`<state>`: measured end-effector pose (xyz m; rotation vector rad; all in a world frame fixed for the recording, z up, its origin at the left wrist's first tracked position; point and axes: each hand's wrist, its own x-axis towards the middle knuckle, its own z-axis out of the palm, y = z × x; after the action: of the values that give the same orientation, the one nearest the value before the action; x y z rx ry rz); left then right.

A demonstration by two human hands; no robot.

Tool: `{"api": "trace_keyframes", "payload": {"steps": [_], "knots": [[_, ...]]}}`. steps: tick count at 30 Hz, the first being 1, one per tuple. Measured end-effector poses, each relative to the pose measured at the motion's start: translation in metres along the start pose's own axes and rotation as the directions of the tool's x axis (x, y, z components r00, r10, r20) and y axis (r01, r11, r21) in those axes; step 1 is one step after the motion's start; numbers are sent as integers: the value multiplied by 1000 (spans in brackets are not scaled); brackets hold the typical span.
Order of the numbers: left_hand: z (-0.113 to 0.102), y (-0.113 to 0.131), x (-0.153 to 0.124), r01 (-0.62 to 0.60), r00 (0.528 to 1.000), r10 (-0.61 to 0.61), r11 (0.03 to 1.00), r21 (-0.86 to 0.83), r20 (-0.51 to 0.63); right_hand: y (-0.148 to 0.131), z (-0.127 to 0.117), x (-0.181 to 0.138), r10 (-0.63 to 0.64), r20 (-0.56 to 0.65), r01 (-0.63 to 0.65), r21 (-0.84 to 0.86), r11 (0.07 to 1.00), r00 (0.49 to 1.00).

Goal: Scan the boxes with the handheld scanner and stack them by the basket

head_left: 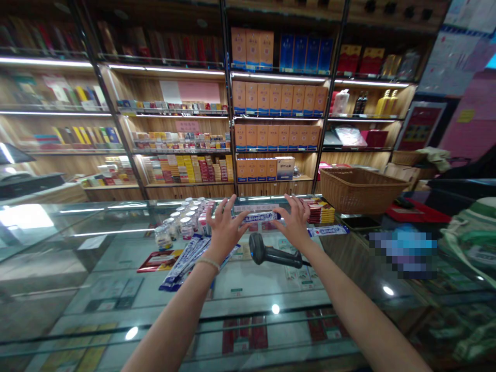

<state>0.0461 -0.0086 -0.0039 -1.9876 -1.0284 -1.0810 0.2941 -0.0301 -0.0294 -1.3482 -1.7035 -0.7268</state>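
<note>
A long blue-and-white packet (260,217) lies crosswise on the glass counter, between my two hands. My left hand (225,232) is open, fingers spread, its thumb by the packet's left end. At the right end, my right hand (295,222) has its fingers apart and its thumb close to the wrapper; whether it touches is unclear. Nearer me, a black handheld barcode scanner (275,253) rests on the glass between my forearms. Several similar blue-and-white packets (184,263) lie in a pile left of my left wrist. Another packet (328,231) lies alone beyond my right wrist.
Small bottles (186,226) stand grouped on the left, near a red packet (157,261). Stacked red-and-yellow packs (321,212) and a wicker basket (360,188) are at right. A green-and-white bag (473,243) sits at the right edge. Stocked shelves (277,120) line the wall behind.
</note>
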Motion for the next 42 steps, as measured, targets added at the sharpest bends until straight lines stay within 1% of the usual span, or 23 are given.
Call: {"api": "trace_keyframes", "payload": {"steps": [4,7,12,16,21,29,37,42], "knots": [[-2,5,5,18,998,-17,1000,-22,53,4,-4,2,13,30,-12,-33,999,999],[-4,8,11,23,996,-20,999,-35,85,7,-8,7,1,41,1,-42,999,999],[-10,14,25,1,995,0,1000,-6,102,14,-17,17,-31,7,31,-2,1000,1000],[-10,27,35,-13,995,16,999,-29,102,29,-27,19,-37,-18,37,-10,999,999],[-3,52,45,-25,992,35,996,-84,119,56,-43,14,-38,-7,38,-61,997,999],[18,104,59,-23,987,50,984,-179,151,104,-73,-3,-17,-8,16,-155,988,1000],[37,152,68,-46,980,91,969,-244,178,149,-92,-25,4,-18,-9,-236,972,1000],[49,175,74,-61,976,116,957,-283,182,170,-104,-33,28,0,-27,-279,960,1000]]}}
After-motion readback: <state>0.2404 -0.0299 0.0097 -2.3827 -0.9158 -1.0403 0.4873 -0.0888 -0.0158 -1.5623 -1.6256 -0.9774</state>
